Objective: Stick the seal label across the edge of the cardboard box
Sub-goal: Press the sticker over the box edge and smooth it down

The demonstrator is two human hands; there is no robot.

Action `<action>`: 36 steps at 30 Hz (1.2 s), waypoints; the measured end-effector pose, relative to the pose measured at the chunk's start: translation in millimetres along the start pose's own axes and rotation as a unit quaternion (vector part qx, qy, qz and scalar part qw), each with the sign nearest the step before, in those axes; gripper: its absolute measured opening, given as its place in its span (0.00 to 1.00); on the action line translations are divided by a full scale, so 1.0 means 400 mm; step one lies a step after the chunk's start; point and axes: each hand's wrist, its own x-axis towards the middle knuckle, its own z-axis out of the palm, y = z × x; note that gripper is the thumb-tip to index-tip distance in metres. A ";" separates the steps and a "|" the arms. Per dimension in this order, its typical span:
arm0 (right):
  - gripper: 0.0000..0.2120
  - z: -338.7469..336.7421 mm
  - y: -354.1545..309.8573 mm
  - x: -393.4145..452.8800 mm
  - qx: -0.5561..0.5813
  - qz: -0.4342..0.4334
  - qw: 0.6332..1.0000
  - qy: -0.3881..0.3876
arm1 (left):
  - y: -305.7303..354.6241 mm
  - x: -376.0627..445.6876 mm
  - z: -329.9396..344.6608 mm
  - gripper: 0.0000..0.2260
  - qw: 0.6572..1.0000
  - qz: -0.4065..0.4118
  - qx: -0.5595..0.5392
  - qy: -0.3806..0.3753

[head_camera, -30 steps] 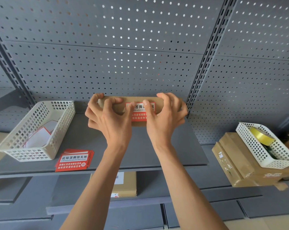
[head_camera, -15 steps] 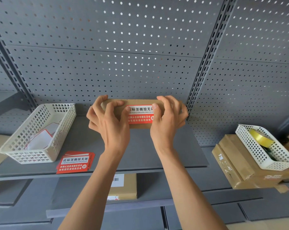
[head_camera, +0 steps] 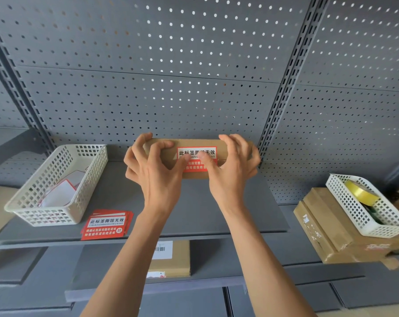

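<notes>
A flat brown cardboard box (head_camera: 194, 144) stands on the grey shelf (head_camera: 116, 197) against the pegboard. A red and white seal label (head_camera: 195, 154) lies folded over its front edge, white half on top, red half on the front face. My left hand (head_camera: 156, 172) grips the box's left end, thumb at the label's left side. My right hand (head_camera: 231, 170) grips the right end, its thumb pressing on the label's middle. Both hands hide the box's ends.
A white basket (head_camera: 56, 181) with label backing papers stands at the left. A stack of red seal labels (head_camera: 106, 225) lies near the shelf's front edge. At the right, brown boxes (head_camera: 329, 227) carry a white basket (head_camera: 363, 207) with yellow tape. Another box (head_camera: 171, 259) sits on the lower shelf.
My thumbs have shifted across the label: they spread apart from it, then the right thumb came back onto its middle. The box stays in place between my hands.
</notes>
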 end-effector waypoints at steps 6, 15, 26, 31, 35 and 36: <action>0.25 -0.003 0.003 0.002 0.012 -0.002 1.000 0.001 | -0.006 0.002 -0.004 0.15 1.000 0.010 0.003 -0.013; 0.20 -0.002 0.015 0.006 0.029 0.001 1.000 -0.007 | -0.016 0.005 -0.009 0.11 0.999 0.019 -0.009 -0.030; 0.17 -0.022 0.018 0.006 0.033 0.000 0.999 -0.017 | -0.019 0.006 -0.021 0.09 0.999 0.021 -0.024 -0.041; 0.25 -0.015 0.009 0.001 -0.005 -0.011 0.999 -0.039 | -0.006 -0.001 -0.018 0.18 0.999 0.025 -0.002 -0.031; 0.33 -0.016 0.009 0.001 -0.024 -0.023 0.998 -0.060 | -0.008 0.006 -0.009 0.23 0.999 0.034 0.024 -0.035; 0.33 -0.017 0.012 0.002 -0.023 -0.024 0.998 -0.060 | -0.011 0.007 -0.009 0.23 0.998 0.034 0.026 -0.035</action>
